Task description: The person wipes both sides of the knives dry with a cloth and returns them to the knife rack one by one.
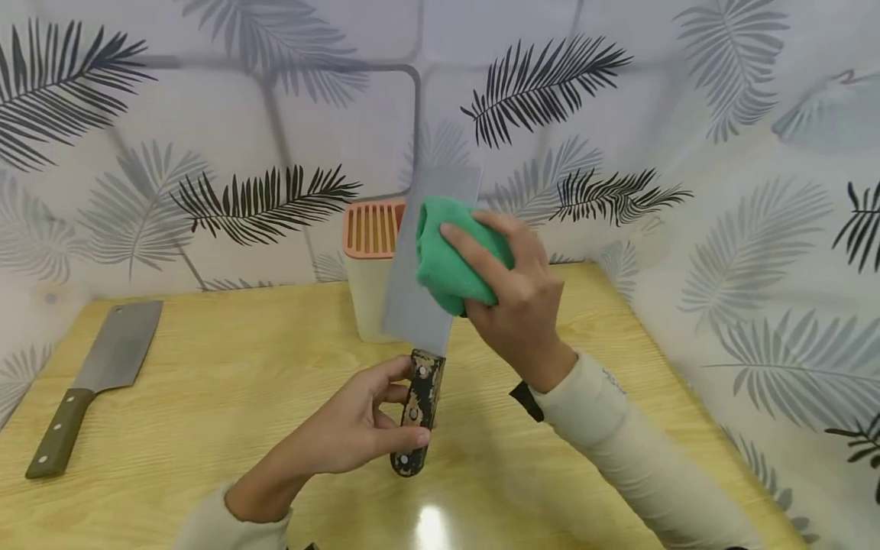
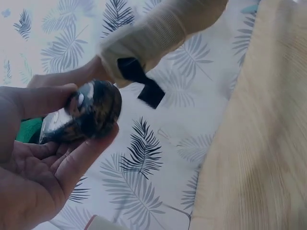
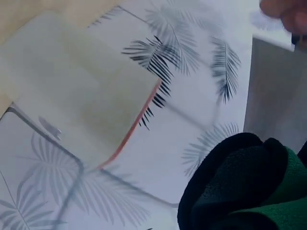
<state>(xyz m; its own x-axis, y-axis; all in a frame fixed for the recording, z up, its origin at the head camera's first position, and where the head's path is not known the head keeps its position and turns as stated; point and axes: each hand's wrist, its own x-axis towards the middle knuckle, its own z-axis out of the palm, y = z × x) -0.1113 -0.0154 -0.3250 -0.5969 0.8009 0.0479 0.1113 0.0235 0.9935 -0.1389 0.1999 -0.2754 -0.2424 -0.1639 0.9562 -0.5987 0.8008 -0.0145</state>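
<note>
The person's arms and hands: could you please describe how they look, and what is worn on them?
The left hand and right hand are bare, without gloves. The left sleeve and right sleeve are long and cream-coloured, reaching the wrists. A black strap with a loose end hangs by the right cuff.
</note>
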